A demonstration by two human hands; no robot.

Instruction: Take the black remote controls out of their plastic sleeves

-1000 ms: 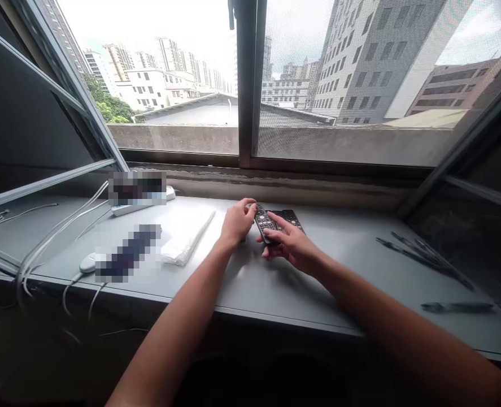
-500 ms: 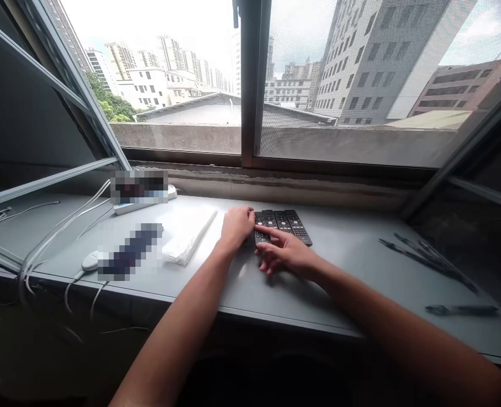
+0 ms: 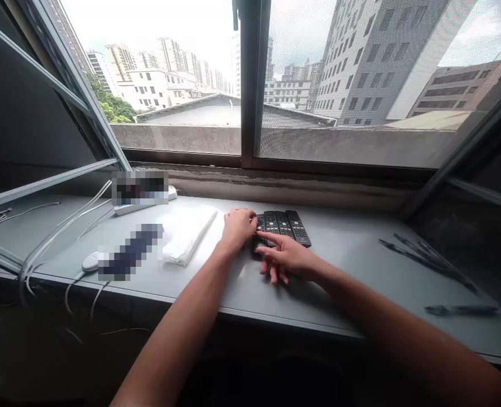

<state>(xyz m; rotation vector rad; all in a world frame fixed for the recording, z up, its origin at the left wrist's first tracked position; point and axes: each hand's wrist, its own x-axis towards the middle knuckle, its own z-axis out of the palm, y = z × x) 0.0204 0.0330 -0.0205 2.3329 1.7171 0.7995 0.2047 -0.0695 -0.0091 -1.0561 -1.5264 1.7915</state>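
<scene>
Several black remote controls (image 3: 284, 224) lie side by side on the grey sill-side table (image 3: 343, 265) below the window. My left hand (image 3: 237, 227) rests with curled fingers against the left edge of the leftmost remote. My right hand (image 3: 287, 259) lies just in front of the row, fingers stretched out, the forefinger touching the near end of the leftmost remote. Neither hand lifts anything.
A folded white cloth (image 3: 187, 237) lies left of the remotes, with a white power strip (image 3: 140, 204), white cables (image 3: 55, 237) and a white mouse (image 3: 90, 261) further left. Dark thin rods (image 3: 428, 255) and a dark pen-like tool (image 3: 460, 310) lie at the right.
A second ago my right hand held one remote tilted up; it now lies flat in the row with the others. Both hands have settled against the row's left end.
</scene>
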